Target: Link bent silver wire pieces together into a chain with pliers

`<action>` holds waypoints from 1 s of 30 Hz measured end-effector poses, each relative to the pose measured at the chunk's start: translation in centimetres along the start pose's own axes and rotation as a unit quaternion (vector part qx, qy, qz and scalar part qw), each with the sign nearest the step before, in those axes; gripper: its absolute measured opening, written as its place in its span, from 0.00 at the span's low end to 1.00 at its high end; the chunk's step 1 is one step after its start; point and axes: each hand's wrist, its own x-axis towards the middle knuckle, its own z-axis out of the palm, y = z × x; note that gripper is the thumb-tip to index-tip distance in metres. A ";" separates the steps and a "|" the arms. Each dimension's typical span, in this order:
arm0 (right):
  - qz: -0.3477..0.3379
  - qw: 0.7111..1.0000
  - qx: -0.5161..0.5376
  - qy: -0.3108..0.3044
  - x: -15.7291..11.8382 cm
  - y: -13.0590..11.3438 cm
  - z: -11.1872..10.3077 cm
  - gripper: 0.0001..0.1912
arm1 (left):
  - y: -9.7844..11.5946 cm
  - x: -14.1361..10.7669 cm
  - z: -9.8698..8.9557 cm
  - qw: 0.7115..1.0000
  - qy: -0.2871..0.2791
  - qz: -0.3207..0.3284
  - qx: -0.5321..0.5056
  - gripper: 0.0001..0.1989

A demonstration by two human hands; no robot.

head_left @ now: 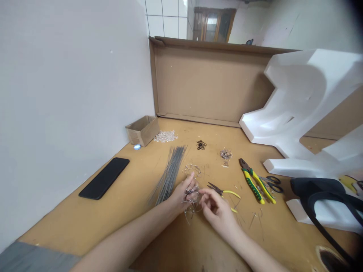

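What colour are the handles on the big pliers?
The pliers handles are yellow and green, best in the head view.

A black smartphone [104, 178] is lying flat on the tabletop [56, 226], beside a white wall [70, 94]. A small open cardboard box [142, 130] is standing against that wall, with a small glowing disc [137, 147] lying just beside it. A flattened cardboard sheet [210, 83] is standing behind the tabletop. White polystyrene packing [300, 98] is occupying the right side. Green-and-yellow combination pliers [253, 181] are lying next to black-handled scissors [272, 183]. A black strapped bag [317, 189] is resting at the right edge. A wood-framed glazed door [213, 24] is standing in the background.
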 end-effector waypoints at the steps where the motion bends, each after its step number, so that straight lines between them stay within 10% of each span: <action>1: -0.002 1.000 -0.001 -0.003 0.1 0.0 0.0 0.13 | 0.0 -0.1 0.1 1.000 0.006 0.004 0.005 0.28; 16: 0.025 0.999 -0.007 -0.030 -0.1 -1.0 -0.2 0.07 | -0.2 -0.4 0.6 0.996 0.045 0.036 0.061 0.27; 22: 0.024 0.997 -0.020 -0.071 -0.4 -1.2 -0.5 0.25 | -0.4 0.2 -0.5 0.999 0.021 -0.028 -0.012 0.27; 30: 0.071 0.994 0.071 -0.043 0.6 -0.3 0.1 0.11 | -0.6 0.1 -0.5 0.992 0.005 -0.121 -0.019 0.28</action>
